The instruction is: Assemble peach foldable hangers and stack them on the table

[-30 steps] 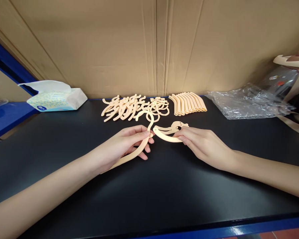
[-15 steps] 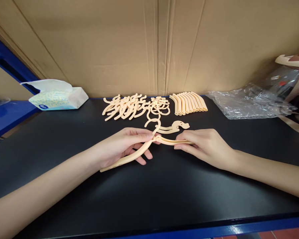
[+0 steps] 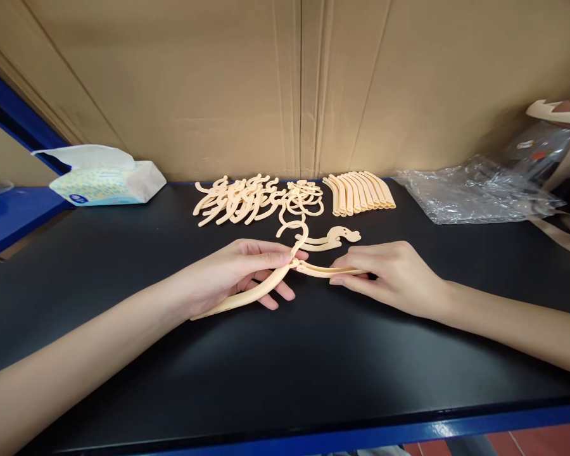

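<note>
My left hand is closed around a cream plastic hanger arm, with the thumb pressing near its inner end. From that end a curved hanger hook rises, its loop opening to the left. A second, channelled hanger arm is pinched between the thumb and fingers of my right hand. Its inner end meets the base of the hook; whether they are locked together I cannot tell. Just behind, a cream piece with an animal-head shape lies on the black tabletop.
Loose cream curved pieces are heaped at the back, beside a pile of hooks. To their right, several hanger arms lie in a row. A tissue pack stands left, clear plastic bags right. Cardboard walls the back.
The view has shifted slightly. The joined end of the second arm sits a little differently against the hook base, and the left arm's outer end has turned slightly. Both hands keep their holds.
</note>
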Tool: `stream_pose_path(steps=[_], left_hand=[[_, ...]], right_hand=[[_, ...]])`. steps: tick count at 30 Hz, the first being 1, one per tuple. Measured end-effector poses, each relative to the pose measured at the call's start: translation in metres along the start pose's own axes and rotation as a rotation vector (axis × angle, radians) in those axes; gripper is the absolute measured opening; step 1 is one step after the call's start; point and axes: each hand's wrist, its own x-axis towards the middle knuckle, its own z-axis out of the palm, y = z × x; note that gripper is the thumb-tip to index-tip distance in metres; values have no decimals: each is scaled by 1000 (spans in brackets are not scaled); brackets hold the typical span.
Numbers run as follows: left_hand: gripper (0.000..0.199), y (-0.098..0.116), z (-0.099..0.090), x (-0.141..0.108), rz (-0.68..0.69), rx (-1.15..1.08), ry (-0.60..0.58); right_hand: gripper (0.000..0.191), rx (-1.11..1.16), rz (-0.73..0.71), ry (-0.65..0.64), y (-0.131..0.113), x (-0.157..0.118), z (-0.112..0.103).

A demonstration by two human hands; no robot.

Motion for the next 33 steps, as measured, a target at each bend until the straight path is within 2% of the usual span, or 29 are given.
stream_pose_path(steps=[8,14,21,28,33], left_hand=[[24,-1,1,1,23,38,-55],[14,2,5,-2,50,107,-84],[11,4,8,-2,72,149,-60],[11,1,8,1,86,151,-88],[11,1,11,0,99,165,-57]], right_hand=[[23,-71,-16,2,-1,0,-1],[25,-72,-79,3,0,1,0],[23,-35,-106,22,-1,0,0],[23,41,-93,-24,1,1,-2],[23,130,-68,-61,0,4,-5]])
